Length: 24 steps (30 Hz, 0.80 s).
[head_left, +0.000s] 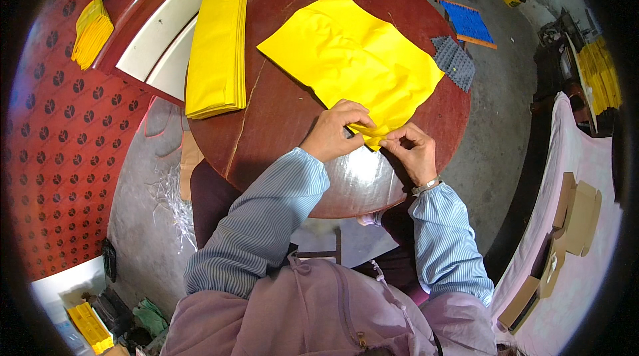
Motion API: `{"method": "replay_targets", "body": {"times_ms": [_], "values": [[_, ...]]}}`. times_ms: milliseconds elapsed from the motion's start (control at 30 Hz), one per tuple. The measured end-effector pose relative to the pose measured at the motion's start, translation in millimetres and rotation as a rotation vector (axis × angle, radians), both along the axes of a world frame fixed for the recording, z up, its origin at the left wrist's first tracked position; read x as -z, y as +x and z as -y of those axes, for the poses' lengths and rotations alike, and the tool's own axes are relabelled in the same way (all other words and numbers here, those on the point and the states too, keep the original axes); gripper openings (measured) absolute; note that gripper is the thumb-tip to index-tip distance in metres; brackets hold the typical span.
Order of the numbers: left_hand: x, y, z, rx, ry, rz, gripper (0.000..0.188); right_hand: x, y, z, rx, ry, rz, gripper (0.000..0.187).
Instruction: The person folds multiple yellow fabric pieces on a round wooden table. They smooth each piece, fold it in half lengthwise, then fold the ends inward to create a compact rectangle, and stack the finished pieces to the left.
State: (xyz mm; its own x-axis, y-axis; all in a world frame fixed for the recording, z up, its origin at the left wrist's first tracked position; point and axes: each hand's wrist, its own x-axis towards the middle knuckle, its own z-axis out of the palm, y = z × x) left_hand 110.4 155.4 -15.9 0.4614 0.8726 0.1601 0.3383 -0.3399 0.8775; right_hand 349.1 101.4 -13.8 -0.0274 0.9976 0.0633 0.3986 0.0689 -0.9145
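A large yellow paper sheet (349,56) lies spread and creased on the round dark red table (279,123). My left hand (335,131) and my right hand (415,151) both pinch the sheet's near corner, which is folded over into a small flap between my fingertips. The hands are close together, thumbs and forefingers closed on the paper. A neat stack of folded yellow sheets (216,50) rests at the table's left edge, well away from both hands.
A grey studded mat (454,62) hangs over the table's far right edge. A blue mat (468,22) lies on the floor beyond. Another yellow stack (91,31) sits on the red patterned surface at left. Cardboard pieces (572,223) lie on pink cloth at right.
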Motion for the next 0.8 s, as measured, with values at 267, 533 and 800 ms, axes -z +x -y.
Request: {"method": "replay_targets", "body": {"times_ms": [267,533,800], "values": [[6,9,1,-0.132,-0.031,0.072,0.017,-3,-1,4,-0.019,0.021,0.029,0.019],[3,4,-3,-0.094,-0.029,0.052,0.016,-9,1,3,-0.049,0.020,0.126,0.016],[0,-3,-3,0.026,-0.001,0.041,0.027,-1,-1,1,0.006,0.011,-0.007,0.017]]}}
